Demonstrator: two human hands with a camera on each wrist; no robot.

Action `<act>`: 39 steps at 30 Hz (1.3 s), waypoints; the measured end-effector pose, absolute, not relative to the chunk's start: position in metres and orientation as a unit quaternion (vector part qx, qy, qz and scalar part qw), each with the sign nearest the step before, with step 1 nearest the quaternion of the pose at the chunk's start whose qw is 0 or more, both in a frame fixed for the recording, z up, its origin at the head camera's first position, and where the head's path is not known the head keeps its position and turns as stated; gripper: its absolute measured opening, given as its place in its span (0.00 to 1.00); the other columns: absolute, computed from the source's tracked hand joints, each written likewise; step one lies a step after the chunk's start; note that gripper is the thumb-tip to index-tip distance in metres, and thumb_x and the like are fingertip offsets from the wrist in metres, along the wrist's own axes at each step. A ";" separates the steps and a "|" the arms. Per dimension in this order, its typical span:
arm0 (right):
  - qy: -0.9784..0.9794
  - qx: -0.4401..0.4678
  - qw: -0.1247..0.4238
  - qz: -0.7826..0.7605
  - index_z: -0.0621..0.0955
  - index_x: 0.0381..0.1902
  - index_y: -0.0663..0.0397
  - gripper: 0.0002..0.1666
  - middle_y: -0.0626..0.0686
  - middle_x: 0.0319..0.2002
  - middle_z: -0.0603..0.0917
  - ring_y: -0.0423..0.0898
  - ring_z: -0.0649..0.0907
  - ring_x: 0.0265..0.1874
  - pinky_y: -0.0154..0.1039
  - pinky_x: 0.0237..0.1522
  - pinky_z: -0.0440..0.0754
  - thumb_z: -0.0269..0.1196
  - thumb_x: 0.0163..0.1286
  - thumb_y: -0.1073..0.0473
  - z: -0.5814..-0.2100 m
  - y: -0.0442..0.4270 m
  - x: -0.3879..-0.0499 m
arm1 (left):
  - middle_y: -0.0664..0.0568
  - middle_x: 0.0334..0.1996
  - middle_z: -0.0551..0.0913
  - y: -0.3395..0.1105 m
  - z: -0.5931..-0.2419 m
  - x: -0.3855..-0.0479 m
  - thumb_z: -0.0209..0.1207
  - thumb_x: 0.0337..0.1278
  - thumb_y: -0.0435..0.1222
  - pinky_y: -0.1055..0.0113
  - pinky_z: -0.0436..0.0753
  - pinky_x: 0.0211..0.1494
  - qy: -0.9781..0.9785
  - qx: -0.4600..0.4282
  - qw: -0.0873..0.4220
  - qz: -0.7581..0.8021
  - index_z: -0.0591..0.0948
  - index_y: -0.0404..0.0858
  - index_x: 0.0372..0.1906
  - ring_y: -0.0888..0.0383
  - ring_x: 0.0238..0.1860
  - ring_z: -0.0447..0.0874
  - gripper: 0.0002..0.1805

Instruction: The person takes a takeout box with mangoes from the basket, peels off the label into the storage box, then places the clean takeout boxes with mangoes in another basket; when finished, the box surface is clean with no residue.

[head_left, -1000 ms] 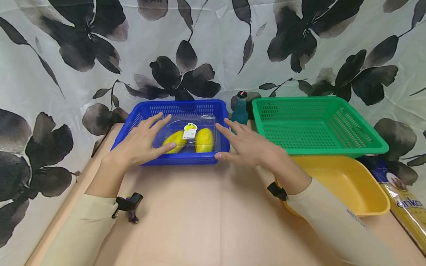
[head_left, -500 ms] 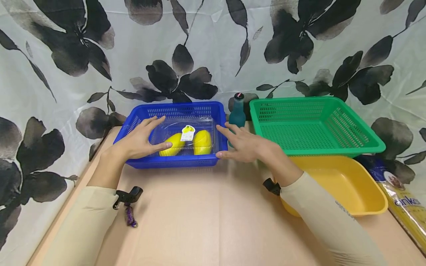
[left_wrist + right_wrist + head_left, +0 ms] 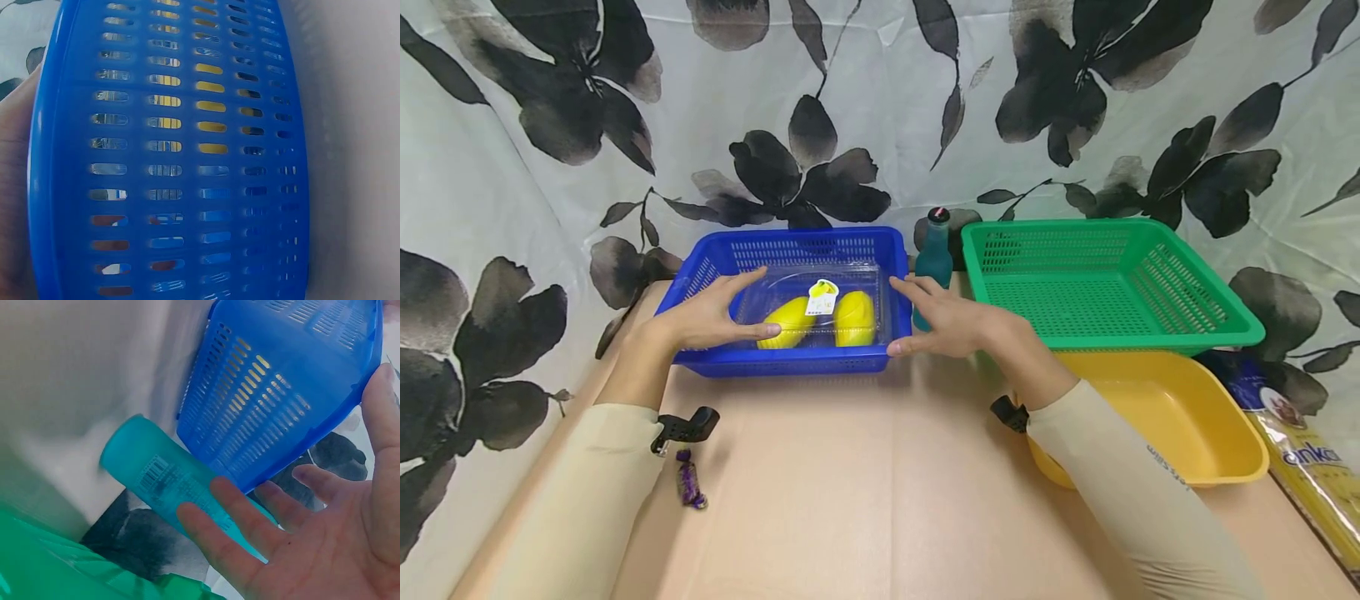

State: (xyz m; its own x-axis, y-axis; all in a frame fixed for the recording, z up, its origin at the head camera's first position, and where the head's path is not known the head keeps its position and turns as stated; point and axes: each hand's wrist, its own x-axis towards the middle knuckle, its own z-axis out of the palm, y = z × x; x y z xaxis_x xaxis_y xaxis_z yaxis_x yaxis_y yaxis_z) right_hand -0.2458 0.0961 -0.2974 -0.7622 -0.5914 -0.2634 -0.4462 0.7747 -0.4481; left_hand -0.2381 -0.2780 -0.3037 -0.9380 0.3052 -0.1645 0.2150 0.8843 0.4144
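A clear plastic box (image 3: 868,279) with two yellow mango-like fruits (image 3: 854,319) and a white label lies in the blue basket (image 3: 805,364). Over the basket's left side is my left hand (image 3: 703,321), thumb and fingers spread at the box's left end; whether they touch it I cannot tell. My right hand (image 3: 951,321) is at the basket's right end, its fingers extended and the thumb by the rim. In the right wrist view, those straight fingers pass in front of a teal bottle (image 3: 169,469). The left wrist view shows mostly the slotted basket wall (image 3: 181,181).
A green basket (image 3: 1112,342) stands at the right, behind a yellow tub (image 3: 1157,400). Beyond the tub lies a yellow-and-blue packet (image 3: 1315,467). A purple-wrapped sweet (image 3: 688,481) is on the table near the left wrist. Floral cloth (image 3: 925,100) hangs behind.
My left hand has lowered slightly, its fingers now closer to the box's left end. The right hand stays by the basket's right end. The head view has shifted a little.
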 end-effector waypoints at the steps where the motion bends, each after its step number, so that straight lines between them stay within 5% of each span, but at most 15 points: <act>1: 0.921 -0.280 0.198 -0.184 0.40 0.85 0.37 0.65 0.55 0.84 0.38 0.61 0.52 0.81 0.65 0.75 0.60 0.63 0.65 0.26 -0.297 0.096 -0.246 | 0.38 0.82 0.47 -0.278 -0.304 -0.239 0.65 0.58 0.63 0.25 0.51 0.73 0.961 0.137 0.120 0.209 0.46 0.47 0.85 0.32 0.80 0.43 0.60; 7: 0.918 -0.273 0.202 -0.203 0.40 0.85 0.35 0.67 0.55 0.84 0.39 0.60 0.53 0.81 0.64 0.75 0.61 0.64 0.63 0.25 -0.297 0.095 -0.245 | 0.41 0.84 0.39 -0.282 -0.306 -0.243 0.68 0.57 0.62 0.27 0.55 0.73 0.945 0.123 0.163 0.256 0.37 0.53 0.85 0.29 0.79 0.47 0.64; 21: 0.922 -0.259 0.191 -0.215 0.42 0.85 0.36 0.68 0.55 0.84 0.41 0.59 0.53 0.81 0.63 0.75 0.61 0.67 0.61 0.27 -0.298 0.093 -0.244 | 0.38 0.83 0.37 -0.285 -0.314 -0.249 0.66 0.60 0.59 0.25 0.61 0.69 0.934 0.114 0.195 0.278 0.33 0.54 0.84 0.25 0.74 0.57 0.63; 25: 0.925 -0.252 0.185 -0.214 0.42 0.85 0.36 0.69 0.55 0.84 0.42 0.59 0.55 0.80 0.63 0.74 0.63 0.68 0.60 0.27 -0.299 0.091 -0.242 | 0.32 0.79 0.52 -0.286 -0.315 -0.247 0.67 0.60 0.58 0.26 0.65 0.67 0.932 0.111 0.192 0.286 0.33 0.55 0.84 0.34 0.61 0.80 0.63; 29: 0.930 -0.251 0.174 -0.206 0.43 0.85 0.36 0.69 0.56 0.83 0.46 0.58 0.58 0.80 0.63 0.74 0.64 0.69 0.58 0.28 -0.297 0.090 -0.240 | 0.32 0.70 0.66 -0.284 -0.312 -0.244 0.69 0.57 0.59 0.36 0.75 0.62 0.935 0.102 0.167 0.297 0.36 0.59 0.84 0.49 0.41 0.86 0.63; 33: 0.931 -0.256 0.164 -0.202 0.44 0.85 0.37 0.69 0.56 0.83 0.48 0.58 0.58 0.79 0.64 0.73 0.65 0.70 0.58 0.28 -0.295 0.091 -0.241 | 0.36 0.78 0.55 -0.283 -0.306 -0.241 0.71 0.52 0.62 0.35 0.74 0.63 0.947 0.093 0.120 0.283 0.39 0.61 0.84 0.39 0.57 0.75 0.65; 39: 0.927 -0.262 0.164 -0.212 0.46 0.85 0.40 0.68 0.57 0.83 0.47 0.59 0.56 0.80 0.64 0.73 0.64 0.70 0.59 0.28 -0.299 0.093 -0.239 | 0.34 0.71 0.67 -0.284 -0.295 -0.232 0.73 0.42 0.68 0.36 0.79 0.54 0.966 0.071 0.055 0.244 0.39 0.68 0.82 0.34 0.54 0.77 0.68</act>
